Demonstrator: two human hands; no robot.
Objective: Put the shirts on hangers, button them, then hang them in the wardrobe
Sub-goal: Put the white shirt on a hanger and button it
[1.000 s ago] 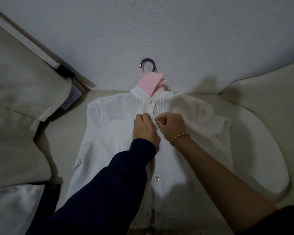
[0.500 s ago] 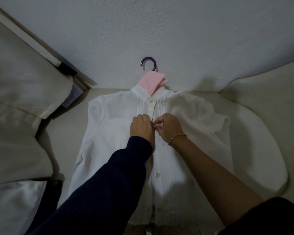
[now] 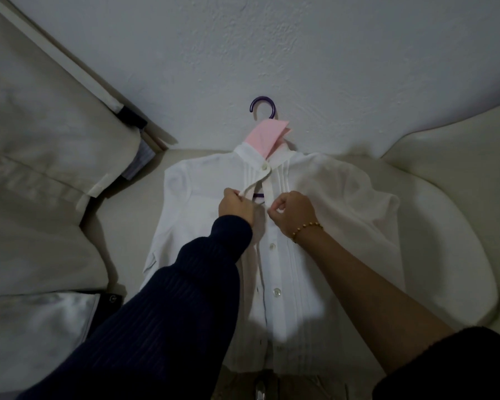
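A white pleated shirt lies flat on a pale cushioned seat, front up, on a purple hanger whose hook points toward the wall. A pink collar of another garment sticks out at the neck. The top button is fastened. My left hand pinches the left placket edge and pulls it aside, showing a strip of purple hanger in the gap. My right hand, with a bead bracelet, pinches the right placket just below. Lower buttons lie open along the placket.
A cream sofa seat carries the shirt, with a cushion at the left and an armrest at the right. A white wall rises behind. More folded clothes, white and dark, lie at the lower left.
My hands, close together at the placket before, have drawn apart. The left one pulled the left edge outward and opened a gap under the top button.
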